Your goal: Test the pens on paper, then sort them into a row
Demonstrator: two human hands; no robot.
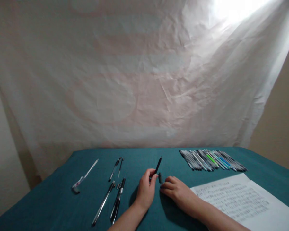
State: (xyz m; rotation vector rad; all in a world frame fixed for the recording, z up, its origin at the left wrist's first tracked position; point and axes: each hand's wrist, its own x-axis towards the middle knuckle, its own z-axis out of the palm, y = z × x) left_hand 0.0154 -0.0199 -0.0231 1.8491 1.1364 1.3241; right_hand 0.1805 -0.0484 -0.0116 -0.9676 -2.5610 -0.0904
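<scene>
My left hand (145,189) is closed around a slim black pen (158,165), pinched between thumb and fingers. The pen tilts up and away, its narrow tip pointing to the back. A short dark piece (160,178), shaped somewhat like a pen cap, stands out just beside it. Its lower end meets the fingertips of my right hand (174,191), which are bent and drawn together low over the cloth. The fingers partly hide how that piece is gripped.
Left of my hands lie a clear-barrelled pen (103,203), a black pen (117,200) and two smaller pens (114,170). Farther left is a white pen (86,173) by a dark lump (75,191). At right are a row of pens (212,160) and a written-on paper (233,199).
</scene>
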